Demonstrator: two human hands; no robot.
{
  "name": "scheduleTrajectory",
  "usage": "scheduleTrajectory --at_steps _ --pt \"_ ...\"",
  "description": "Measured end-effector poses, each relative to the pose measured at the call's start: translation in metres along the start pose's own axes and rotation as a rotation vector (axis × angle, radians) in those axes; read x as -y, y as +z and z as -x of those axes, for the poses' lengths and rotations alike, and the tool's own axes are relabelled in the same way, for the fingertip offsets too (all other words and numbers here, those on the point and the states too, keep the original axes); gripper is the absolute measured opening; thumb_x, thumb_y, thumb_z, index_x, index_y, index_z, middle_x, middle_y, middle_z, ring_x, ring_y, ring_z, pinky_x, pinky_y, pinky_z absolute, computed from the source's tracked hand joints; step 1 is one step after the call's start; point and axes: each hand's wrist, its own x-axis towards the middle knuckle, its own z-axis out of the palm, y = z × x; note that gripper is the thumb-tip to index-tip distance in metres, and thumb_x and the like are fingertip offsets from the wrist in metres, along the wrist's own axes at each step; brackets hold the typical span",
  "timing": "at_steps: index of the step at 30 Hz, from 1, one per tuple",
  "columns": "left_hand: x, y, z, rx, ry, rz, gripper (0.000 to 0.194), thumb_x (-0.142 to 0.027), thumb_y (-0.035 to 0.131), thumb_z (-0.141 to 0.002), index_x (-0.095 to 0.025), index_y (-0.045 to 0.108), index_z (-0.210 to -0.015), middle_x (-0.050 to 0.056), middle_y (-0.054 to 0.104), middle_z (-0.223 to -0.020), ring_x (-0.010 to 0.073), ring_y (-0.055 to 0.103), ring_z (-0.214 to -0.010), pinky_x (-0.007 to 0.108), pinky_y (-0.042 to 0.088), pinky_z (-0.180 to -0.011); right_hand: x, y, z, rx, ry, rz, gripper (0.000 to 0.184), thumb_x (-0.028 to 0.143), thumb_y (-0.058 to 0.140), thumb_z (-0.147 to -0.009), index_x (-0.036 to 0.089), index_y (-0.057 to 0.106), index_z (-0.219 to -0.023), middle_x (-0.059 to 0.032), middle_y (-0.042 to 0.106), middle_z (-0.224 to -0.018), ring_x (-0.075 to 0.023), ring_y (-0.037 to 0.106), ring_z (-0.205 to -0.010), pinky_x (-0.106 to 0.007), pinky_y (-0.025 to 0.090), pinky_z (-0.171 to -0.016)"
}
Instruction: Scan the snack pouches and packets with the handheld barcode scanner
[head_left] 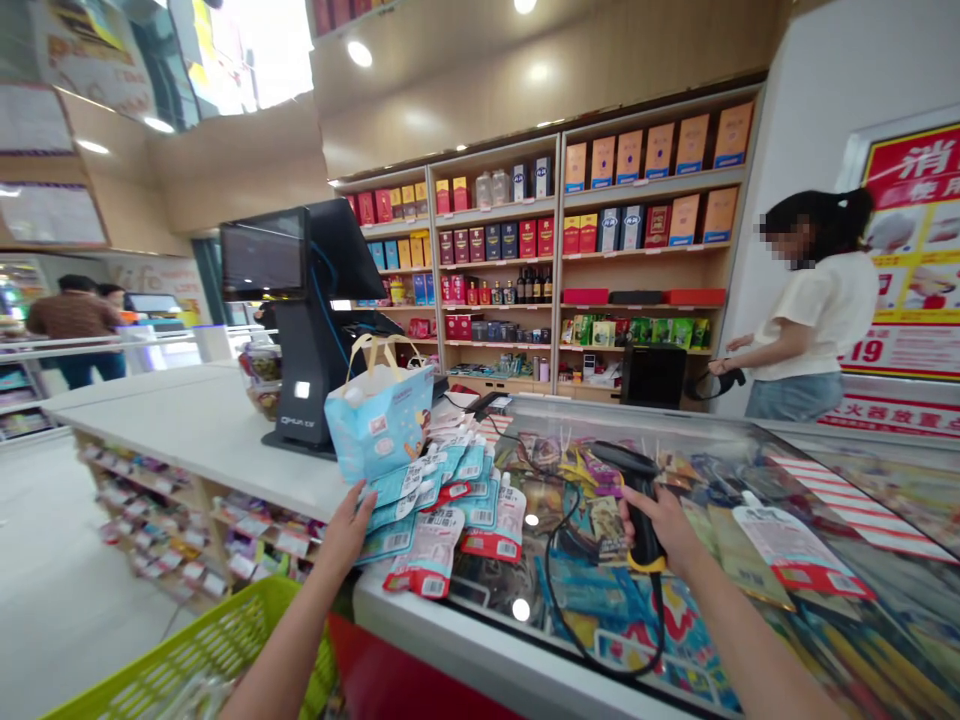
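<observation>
My right hand (664,528) is wrapped round the handle of a black barcode scanner (628,470), whose cable loops down over the glass freezer lid (750,620). The scanner head points left toward a spread of flat pouches (450,500) lying on the lid. My left hand (346,530) grips the near edge of the blue pouches (390,500) at the left of that spread. A light blue gift bag (379,415) with tan handles stands just behind them.
A black checkout terminal (304,310) stands on the white counter (195,425). A lime green basket (195,660) sits below left. One loose pouch (795,550) lies right. A person in white (806,310) stands by the shelves of boxes (570,250). Two people stand far left.
</observation>
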Motion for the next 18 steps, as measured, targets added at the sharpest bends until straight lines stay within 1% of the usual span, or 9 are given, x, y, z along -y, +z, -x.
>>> scheduleTrajectory --at_steps 2,5,7,9,11,14,16,18 --pt "0.002 0.000 -0.001 -0.035 -0.003 0.058 0.059 -0.049 0.030 -0.085 -0.011 0.056 -0.122 0.013 0.059 -0.129 0.0247 0.051 -0.124 0.040 0.036 -0.109 -0.001 -0.001 0.000 -0.003 -0.012 0.002 0.040 0.052 0.073 -0.063 0.017 0.055 -0.059 0.0026 0.052 -0.042 -0.0101 0.048 -0.035 -0.023 0.044 -0.038" --pt "0.008 -0.003 0.000 -0.142 -0.016 0.101 0.054 -0.043 0.023 -0.088 -0.014 0.060 -0.115 0.011 0.063 -0.122 0.0227 0.053 -0.122 0.040 0.035 -0.110 -0.004 -0.002 -0.001 -0.003 -0.013 0.005 0.040 0.052 0.071 -0.064 0.017 0.054 -0.059 0.0025 0.053 -0.042 -0.0100 0.048 -0.035 -0.022 0.043 -0.038" --pt "0.013 -0.007 0.002 -0.191 -0.040 0.089 0.055 -0.040 0.019 -0.089 -0.013 0.061 -0.112 0.013 0.064 -0.120 0.0237 0.053 -0.122 0.041 0.034 -0.110 -0.004 -0.002 -0.001 -0.006 -0.005 0.009 0.039 0.052 0.071 -0.065 0.017 0.054 -0.059 0.0025 0.052 -0.041 -0.0100 0.048 -0.034 -0.022 0.043 -0.038" --pt "0.017 -0.013 0.005 -0.208 -0.077 0.057 0.059 -0.040 0.016 -0.089 -0.010 0.062 -0.110 0.016 0.063 -0.119 0.0262 0.052 -0.122 0.043 0.032 -0.111 -0.004 -0.003 -0.001 -0.012 -0.003 0.005 0.038 0.051 0.071 -0.065 0.017 0.054 -0.060 0.0026 0.053 -0.041 -0.0103 0.049 -0.034 -0.022 0.042 -0.038" --pt "0.017 -0.016 0.007 -0.206 -0.099 0.034 0.061 -0.040 0.013 -0.089 -0.008 0.062 -0.109 0.018 0.063 -0.119 0.0274 0.051 -0.124 0.045 0.031 -0.111 -0.004 -0.003 -0.001 -0.017 -0.002 -0.010 0.037 0.050 0.072 -0.065 0.018 0.054 -0.061 0.0027 0.053 -0.042 -0.0106 0.049 -0.034 -0.023 0.043 -0.038" --pt "0.013 -0.017 0.007 -0.178 -0.113 0.035 0.061 -0.039 0.013 -0.089 -0.008 0.062 -0.110 0.018 0.063 -0.118 0.0271 0.050 -0.125 0.044 0.034 -0.109 -0.003 -0.003 -0.001 -0.022 0.007 -0.032 0.036 0.048 0.072 -0.064 0.018 0.053 -0.061 0.0031 0.053 -0.042 -0.0108 0.049 -0.034 -0.024 0.044 -0.038" --pt "0.007 -0.015 0.007 -0.120 -0.127 0.014 0.062 -0.040 0.013 -0.089 -0.008 0.061 -0.110 0.019 0.064 -0.117 0.0279 0.051 -0.124 0.044 0.036 -0.107 -0.003 -0.003 -0.002 -0.030 0.000 -0.054 0.034 0.045 0.074 -0.063 0.018 0.053 -0.060 0.0035 0.053 -0.044 -0.0104 0.048 -0.035 -0.024 0.045 -0.038" --pt "-0.001 -0.011 0.010 -0.030 -0.132 -0.074 0.060 -0.045 0.020 -0.088 -0.007 0.060 -0.111 0.021 0.063 -0.118 0.0305 0.053 -0.122 0.044 0.039 -0.104 -0.004 -0.004 -0.003 -0.042 -0.017 -0.069 0.034 0.043 0.076 -0.061 0.018 0.054 -0.061 0.0039 0.054 -0.045 -0.0099 0.048 -0.035 -0.023 0.044 -0.037"
